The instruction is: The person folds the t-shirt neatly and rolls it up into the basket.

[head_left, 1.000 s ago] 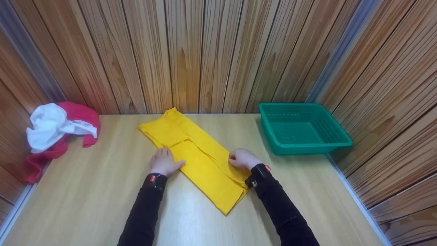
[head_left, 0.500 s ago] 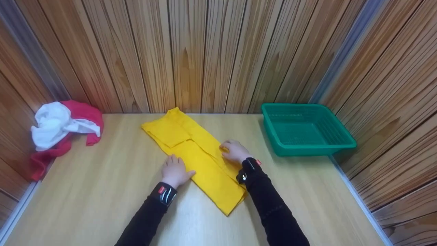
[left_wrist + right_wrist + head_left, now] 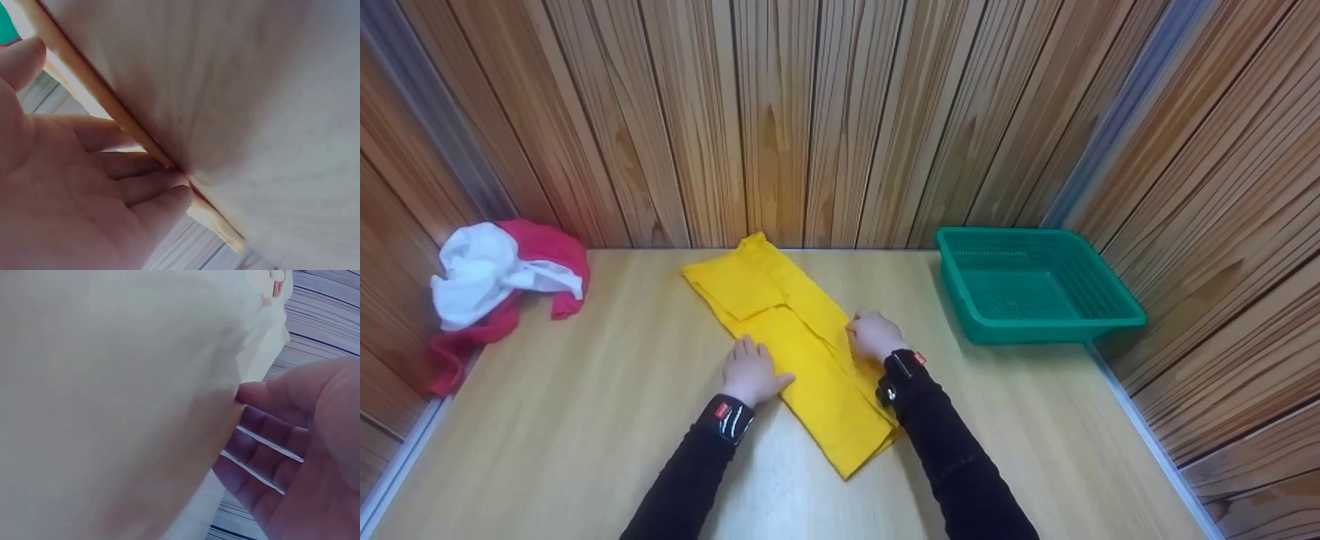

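Shifted toward each other since a second ago in the head view are both hands: the left hand [image 3: 748, 371] has been drawn nearer along the left edge of the yellow cloth [image 3: 799, 352], and the right hand [image 3: 876, 336] has been brought inward over its right side. With them the yellow cloth, laid folded in the middle of the surface [image 3: 585, 420], has been turned slightly, its far end to the right and its near corner to the left, so that it is set a little less slantwise. By this, the folded cloth seems to be straightened rather than lifted, and its layers appear to be kept together. To the right, the green basket [image 3: 1057, 323] is left well apart; at the far left, the white cloth [image 3: 480, 277] and red cloth [image 3: 547, 251] are left bunched together.

In the left wrist view, the fingertips are rested against the cloth's edge and the thumb is held well apart from them, so the left grip is spread and nothing is pinched.

In the right wrist view, colours are washed out, but the cloth's edge is pinched between thumb and forefinger in the right grip; how many layers are caught cannot be told.
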`<state>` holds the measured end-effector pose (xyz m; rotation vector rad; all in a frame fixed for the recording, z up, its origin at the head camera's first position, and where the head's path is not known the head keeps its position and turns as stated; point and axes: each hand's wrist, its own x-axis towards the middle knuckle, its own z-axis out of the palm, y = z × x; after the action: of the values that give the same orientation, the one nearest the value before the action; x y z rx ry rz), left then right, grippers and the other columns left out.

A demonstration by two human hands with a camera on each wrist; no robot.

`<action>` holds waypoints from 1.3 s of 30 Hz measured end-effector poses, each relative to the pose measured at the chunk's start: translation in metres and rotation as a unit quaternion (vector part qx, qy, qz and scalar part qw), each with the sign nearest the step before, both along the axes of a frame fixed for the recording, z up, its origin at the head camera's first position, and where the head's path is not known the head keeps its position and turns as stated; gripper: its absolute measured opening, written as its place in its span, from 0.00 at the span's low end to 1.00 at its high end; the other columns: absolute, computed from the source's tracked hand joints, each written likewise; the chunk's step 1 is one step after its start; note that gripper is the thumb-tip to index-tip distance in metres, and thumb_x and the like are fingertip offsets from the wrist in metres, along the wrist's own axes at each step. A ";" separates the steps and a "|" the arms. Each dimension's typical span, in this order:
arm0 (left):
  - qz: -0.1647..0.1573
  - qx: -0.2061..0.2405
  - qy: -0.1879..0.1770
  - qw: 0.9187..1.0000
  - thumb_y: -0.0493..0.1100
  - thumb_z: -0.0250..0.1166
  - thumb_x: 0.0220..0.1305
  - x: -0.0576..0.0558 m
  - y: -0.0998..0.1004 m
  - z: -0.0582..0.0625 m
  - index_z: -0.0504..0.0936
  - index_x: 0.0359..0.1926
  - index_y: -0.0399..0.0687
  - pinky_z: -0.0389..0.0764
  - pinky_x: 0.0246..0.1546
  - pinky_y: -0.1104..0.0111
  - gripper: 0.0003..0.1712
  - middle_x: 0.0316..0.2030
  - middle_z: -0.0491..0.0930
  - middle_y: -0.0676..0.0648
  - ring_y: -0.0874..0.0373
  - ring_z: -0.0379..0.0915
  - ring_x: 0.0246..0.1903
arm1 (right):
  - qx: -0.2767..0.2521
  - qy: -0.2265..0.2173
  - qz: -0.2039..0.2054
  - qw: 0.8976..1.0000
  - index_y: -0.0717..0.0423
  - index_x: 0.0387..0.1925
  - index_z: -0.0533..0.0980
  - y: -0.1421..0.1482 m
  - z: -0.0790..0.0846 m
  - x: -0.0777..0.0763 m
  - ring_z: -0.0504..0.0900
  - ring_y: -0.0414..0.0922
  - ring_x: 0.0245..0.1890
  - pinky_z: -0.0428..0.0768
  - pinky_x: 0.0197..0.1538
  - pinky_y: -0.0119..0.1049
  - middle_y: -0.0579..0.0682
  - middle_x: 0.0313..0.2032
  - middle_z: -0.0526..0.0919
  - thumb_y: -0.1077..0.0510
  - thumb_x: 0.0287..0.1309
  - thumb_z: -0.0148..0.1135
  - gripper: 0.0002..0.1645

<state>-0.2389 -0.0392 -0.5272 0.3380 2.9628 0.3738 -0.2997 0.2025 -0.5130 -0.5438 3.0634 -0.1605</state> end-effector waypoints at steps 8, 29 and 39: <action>-0.006 0.007 0.000 1.000 0.65 0.61 0.64 -0.022 -0.006 -0.002 0.59 0.68 0.22 0.54 0.69 0.46 0.53 0.70 0.50 0.22 0.31 0.46 0.71 | -0.024 -0.007 0.010 1.000 0.61 0.35 0.83 0.003 0.004 0.007 0.80 0.55 0.40 0.78 0.47 0.49 0.56 0.38 0.78 0.63 0.68 0.54 0.12; 0.005 0.028 -0.015 0.999 0.53 0.59 0.58 -0.044 -0.003 0.009 0.56 0.71 0.26 0.50 0.70 0.46 0.49 0.73 0.50 0.28 0.37 0.43 0.73 | -0.108 -0.104 0.001 0.989 0.55 0.18 0.71 0.007 0.006 0.019 0.65 0.43 0.18 0.64 0.26 0.35 0.45 0.16 0.66 0.60 0.66 0.56 0.18; -0.001 0.013 0.005 1.000 0.54 0.57 0.57 -0.045 -0.004 0.001 0.57 0.71 0.27 0.51 0.70 0.48 0.48 0.73 0.52 0.30 0.38 0.46 0.73 | -0.130 -0.098 -0.009 0.987 0.54 0.21 0.74 0.008 0.005 0.023 0.67 0.43 0.19 0.67 0.27 0.35 0.44 0.17 0.68 0.57 0.66 0.57 0.16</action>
<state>-0.2841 -0.0437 -0.5261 0.3473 2.9693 0.4109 -0.2767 0.2103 -0.5083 -0.4763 2.8721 -0.5827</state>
